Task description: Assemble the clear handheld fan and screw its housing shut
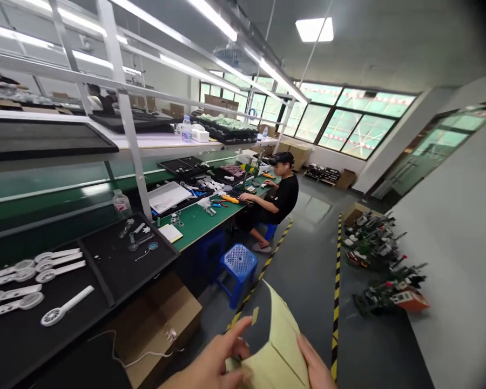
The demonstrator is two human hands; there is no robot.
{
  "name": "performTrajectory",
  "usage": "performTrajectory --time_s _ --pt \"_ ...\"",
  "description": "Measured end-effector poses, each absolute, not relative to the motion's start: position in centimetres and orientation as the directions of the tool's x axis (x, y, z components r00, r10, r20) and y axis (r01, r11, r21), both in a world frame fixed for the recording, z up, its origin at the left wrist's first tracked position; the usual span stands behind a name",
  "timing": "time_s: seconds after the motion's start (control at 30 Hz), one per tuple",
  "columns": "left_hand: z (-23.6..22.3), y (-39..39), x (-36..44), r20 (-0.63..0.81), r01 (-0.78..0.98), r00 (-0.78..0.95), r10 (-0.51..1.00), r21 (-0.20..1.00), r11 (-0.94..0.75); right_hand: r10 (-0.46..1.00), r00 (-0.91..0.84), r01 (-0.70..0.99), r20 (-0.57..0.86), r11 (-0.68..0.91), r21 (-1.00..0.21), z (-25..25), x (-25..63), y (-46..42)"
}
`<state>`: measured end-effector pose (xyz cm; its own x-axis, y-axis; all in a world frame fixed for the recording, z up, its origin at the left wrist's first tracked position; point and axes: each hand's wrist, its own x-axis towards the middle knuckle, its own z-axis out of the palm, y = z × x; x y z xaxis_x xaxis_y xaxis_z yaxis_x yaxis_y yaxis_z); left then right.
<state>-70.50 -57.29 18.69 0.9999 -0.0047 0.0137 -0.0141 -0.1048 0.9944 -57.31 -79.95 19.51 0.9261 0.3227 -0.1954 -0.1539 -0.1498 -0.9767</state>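
Note:
At the bottom middle I hold a pale yellow paper envelope or bag (pixel 281 346) with a dark inside, tilted up in front of me. My left hand (pixel 210 364) grips its left side, thumb raised and fingers curled against the paper. My right hand (pixel 316 368) holds its right edge, only partly in view at the frame's bottom. The bag hangs above the grey floor, right of the workbench.
A long green workbench (pixel 198 219) runs along the left with black trays of white fan-like parts (pixel 67 306). A blue plastic stool (pixel 238 265) and a cardboard box (pixel 157 324) stand close by. Another person (pixel 277 200) sits working further down. Toy-like machines (pixel 383 270) line the right wall.

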Motion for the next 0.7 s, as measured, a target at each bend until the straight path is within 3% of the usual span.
performTrajectory --time_s 0.1,0.17,0.23,0.3,0.37,0.5,0.6,0.7 --pt "18.8 -55.4 -65.0 0.004 0.017 0.98 0.201 0.995 -0.101 0.407 0.853 -0.249 -0.327 -0.232 -0.94 20.1 -48.2 -74.3" --pt "18.7 -52.9 -61.5 0.017 0.011 0.951 0.309 0.996 -0.089 0.448 0.828 -0.222 -0.337 -0.289 -0.931 20.6 -43.7 -70.7" --pt "18.2 -49.8 -57.9 0.045 -0.009 0.919 0.392 0.996 -0.093 0.508 0.817 -0.111 -0.273 -0.326 -0.939 21.0 -39.8 -67.3" --pt "17.5 -46.6 -53.9 0.079 -0.034 0.892 0.445 0.994 -0.108 0.655 0.734 0.095 -0.18 -0.361 -0.928 21.1 -36.2 -63.9" --pt "16.7 -43.2 -49.6 0.111 -0.062 0.881 0.461 0.991 -0.119 0.775 0.596 0.248 -0.211 -0.427 -0.87 20.9 -32.9 -60.4" --pt "16.2 -37.0 -41.7 0.165 -0.117 0.892 0.422 0.984 -0.136 0.749 0.555 0.211 -0.361 -0.547 -0.81 20.7 -27.4 -53.7" --pt "17.0 -32.6 -37.6 0.208 -0.14 0.886 0.415 0.972 -0.19 0.773 0.537 0.186 -0.339 -0.5 -0.846 21.2 -23.7 -49.4" --pt "17.2 -28.1 -35.0 0.235 -0.111 0.816 0.528 0.96 -0.256 0.752 0.595 0.161 -0.285 -0.459 -0.874 21.4 -20.0 -45.4"
